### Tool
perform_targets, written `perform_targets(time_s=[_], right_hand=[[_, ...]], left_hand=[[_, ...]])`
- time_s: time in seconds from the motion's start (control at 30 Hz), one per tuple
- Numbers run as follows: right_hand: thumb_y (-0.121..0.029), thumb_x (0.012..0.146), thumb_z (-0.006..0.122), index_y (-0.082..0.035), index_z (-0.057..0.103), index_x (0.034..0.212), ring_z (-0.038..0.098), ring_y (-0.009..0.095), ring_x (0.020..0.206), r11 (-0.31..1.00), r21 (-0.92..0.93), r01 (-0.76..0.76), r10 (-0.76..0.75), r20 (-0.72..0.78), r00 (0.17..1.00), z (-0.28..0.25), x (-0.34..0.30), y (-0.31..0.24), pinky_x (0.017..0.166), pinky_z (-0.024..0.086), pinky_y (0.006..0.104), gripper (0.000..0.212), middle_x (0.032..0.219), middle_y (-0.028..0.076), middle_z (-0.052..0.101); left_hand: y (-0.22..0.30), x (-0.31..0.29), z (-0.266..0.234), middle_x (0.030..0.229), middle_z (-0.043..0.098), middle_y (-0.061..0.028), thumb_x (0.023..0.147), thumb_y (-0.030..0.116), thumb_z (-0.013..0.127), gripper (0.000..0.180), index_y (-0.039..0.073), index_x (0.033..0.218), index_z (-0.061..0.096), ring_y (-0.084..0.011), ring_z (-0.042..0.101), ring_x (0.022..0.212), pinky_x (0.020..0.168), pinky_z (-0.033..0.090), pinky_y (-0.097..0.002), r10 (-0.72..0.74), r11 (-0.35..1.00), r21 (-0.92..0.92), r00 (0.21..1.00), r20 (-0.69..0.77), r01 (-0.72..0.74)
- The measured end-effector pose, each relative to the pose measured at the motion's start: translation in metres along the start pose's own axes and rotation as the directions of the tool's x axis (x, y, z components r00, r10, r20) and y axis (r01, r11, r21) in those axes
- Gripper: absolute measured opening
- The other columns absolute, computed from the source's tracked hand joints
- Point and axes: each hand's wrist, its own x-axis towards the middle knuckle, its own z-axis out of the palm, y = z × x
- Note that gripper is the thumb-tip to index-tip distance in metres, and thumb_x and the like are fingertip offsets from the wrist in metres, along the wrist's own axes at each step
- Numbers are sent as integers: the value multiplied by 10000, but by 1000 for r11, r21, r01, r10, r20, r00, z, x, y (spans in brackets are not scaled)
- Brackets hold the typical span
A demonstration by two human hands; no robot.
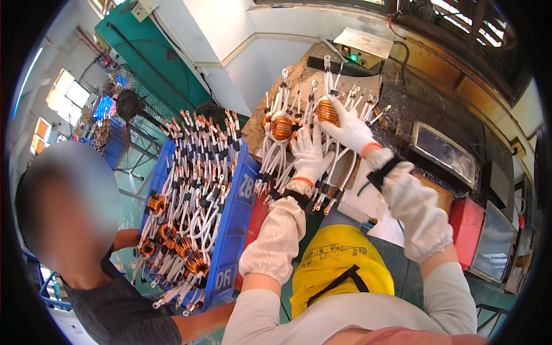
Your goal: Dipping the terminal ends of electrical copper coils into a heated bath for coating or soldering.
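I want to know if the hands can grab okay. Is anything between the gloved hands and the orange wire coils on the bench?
Nothing visible does. The right hand in a white glove already rests on one round copper-orange coil. The left hand, also white-gloved, lies on the white sleeved wire leads beside another copper-orange coil.

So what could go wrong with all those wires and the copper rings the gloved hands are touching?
The right hand grips one copper coil while the left hand presses on the white leads. Those long leads lie crossed over each other, so lifting one coil might snag and drag its neighbours. The coils sit near the edge of the cardboard sheet, so one might slide off. The blue crate beside it is heaped, so pieces might spill.
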Motion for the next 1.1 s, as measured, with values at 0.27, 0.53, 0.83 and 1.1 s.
perform_targets(time_s=[0.27, 0.53, 0.83, 1.1], right_hand=[[-435, 773, 652, -220, 413, 1388, 506, 497, 1113, 989, 91, -119, 132, -165, 977, 52, 41, 4, 932, 458, 461, 694, 1216, 361, 453], [-322, 761, 675, -199, 461, 1351, 515, 435, 1084, 958, 287, 0, 108, -360, 927, 74, 3, 28, 939, 423, 464, 640, 1134, 280, 530], [-262, 735, 720, -151, 494, 1325, 534, 387, 1018, 937, 337, 91, 74, -445, 892, 100, 1, 23, 937, 421, 421, 641, 1085, 231, 523], [-187, 771, 696, -87, 430, 1361, 516, 347, 1066, 910, 363, 202, 28, -539, 842, 114, 15, 40, 957, 398, 421, 654, 1161, 209, 532]], left_hand=[[-46, 5, 10, 1431, 339, -269, 930, 350, 533, 631, 9, 1425, 341, -421, 302, 1340, 1113, 244, -503, -45, 951, -306, 973, -228, -27], [-35, 4, 18, 1399, 346, -258, 890, 308, 574, 699, 4, 1443, 274, -439, 315, 1287, 1085, 260, -526, -43, 980, -201, 985, -166, 9], [-45, -6, 21, 1301, 418, -239, 836, 189, 646, 644, 33, 1397, 370, -431, 425, 1162, 995, 359, -517, -29, 992, -125, 920, -391, -22], [-36, 11, 32, 1280, 440, -159, 761, 202, 721, 627, 141, 1340, 488, -383, 463, 1122, 926, 418, -530, -48, 999, -10, 859, -509, 50]])
